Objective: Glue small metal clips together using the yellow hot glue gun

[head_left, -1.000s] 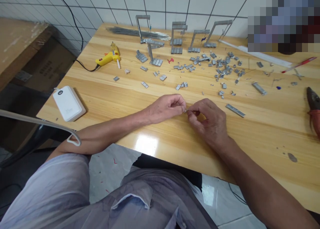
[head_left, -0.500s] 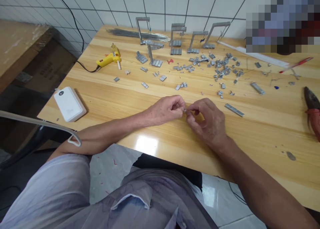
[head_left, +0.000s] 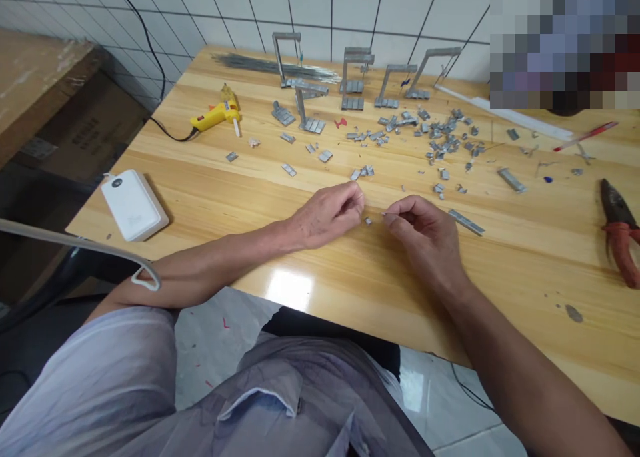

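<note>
My left hand point(head_left: 327, 217) is closed, its fingers curled in above the table; whatever may be inside is hidden. My right hand point(head_left: 427, 234) pinches thumb against forefinger, with a tiny pale speck at the tips that is too small to name. In the gap between both hands, a small grey metal piece point(head_left: 368, 220) lies on the wood. Just behind my right hand is a flat grey metal strip point(head_left: 467, 222). Beyond the left knuckles sits a little group of grey metal pieces point(head_left: 363, 172).
Several grey metal stands point(head_left: 353, 77) line the back, near thin metal rods point(head_left: 275, 67). Loose metal bits point(head_left: 447, 137) are scattered mid-table. A yellow glue gun point(head_left: 217, 114) and white power bank point(head_left: 135, 205) lie left; red-handled pliers point(head_left: 620, 234) and a red pen point(head_left: 586, 136) lie right.
My hands, which met at the fingertips, have come apart, the right one shifting to the right. The small metal piece now shows on the table between them.
</note>
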The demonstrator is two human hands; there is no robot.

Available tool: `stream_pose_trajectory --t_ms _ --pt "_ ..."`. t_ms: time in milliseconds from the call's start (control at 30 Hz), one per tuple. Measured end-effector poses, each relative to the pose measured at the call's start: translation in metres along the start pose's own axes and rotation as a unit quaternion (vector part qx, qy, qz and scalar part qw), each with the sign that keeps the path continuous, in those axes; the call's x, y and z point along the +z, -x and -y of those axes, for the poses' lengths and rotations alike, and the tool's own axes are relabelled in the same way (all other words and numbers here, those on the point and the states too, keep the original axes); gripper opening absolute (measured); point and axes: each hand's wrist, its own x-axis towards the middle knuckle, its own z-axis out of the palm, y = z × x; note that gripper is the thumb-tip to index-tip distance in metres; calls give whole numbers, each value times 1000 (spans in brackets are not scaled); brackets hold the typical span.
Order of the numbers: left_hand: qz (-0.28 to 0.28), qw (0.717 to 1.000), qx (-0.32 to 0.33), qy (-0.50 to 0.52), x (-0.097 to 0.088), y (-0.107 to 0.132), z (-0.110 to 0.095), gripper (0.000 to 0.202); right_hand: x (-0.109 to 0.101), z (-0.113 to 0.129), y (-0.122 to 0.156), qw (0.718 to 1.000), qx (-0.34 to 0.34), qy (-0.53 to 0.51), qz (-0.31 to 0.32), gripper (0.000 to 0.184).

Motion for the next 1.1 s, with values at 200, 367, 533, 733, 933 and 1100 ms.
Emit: stream_pose_trajectory --t_ms 200,367,533,733,933,1100 --pt "-27 999 -3 -29 -4 0 -3 16 -26 -26 -17 964 -107 232 -74 18" --pt "-40 998 -17 -47 -2 -1 -2 39 -33 -41 -22 944 -103 303 -78 19" --pt "-43 999 -8 -31 -1 -3 7 4 -31 -49 -21 938 -101 326 -61 15" --pt "-43 998 9 -48 -3 -3 12 22 -36 -40 -17 938 -134 319 1 16" --pt "-27 999 -6 -46 -4 -1 8 22 -37 -40 -14 919 -180 339 87 13" --pt "-19 999 -1 -32 -1 0 9 15 -33 -34 -15 939 -135 300 106 14"
